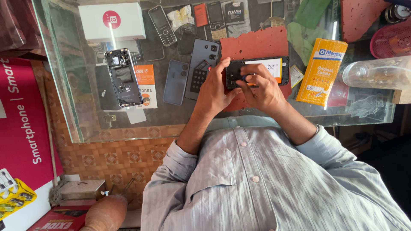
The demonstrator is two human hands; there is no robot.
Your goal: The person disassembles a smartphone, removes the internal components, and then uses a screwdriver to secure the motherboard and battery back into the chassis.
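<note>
The fingers (250,80) of the right hand (262,87) press a small blue tool into an opened phone (259,70), while the left hand (214,87) clasps the phone's left end to steady it. The phone lies back cover off, its white and orange battery showing, on a red foam mat (257,45) on the glass worktop (85,124). As a judgement, the phone is already opened and the inner work is under way; nothing is yet closed up. Left of the phone lie a grey back cover (204,57), a blue-grey phone (176,82) and a second stripped phone frame (123,77). Right of the phone stands a yellow padded package (322,70), just beside it. The worktop's near edge runs close below the phone, so little free room is left there.
</note>
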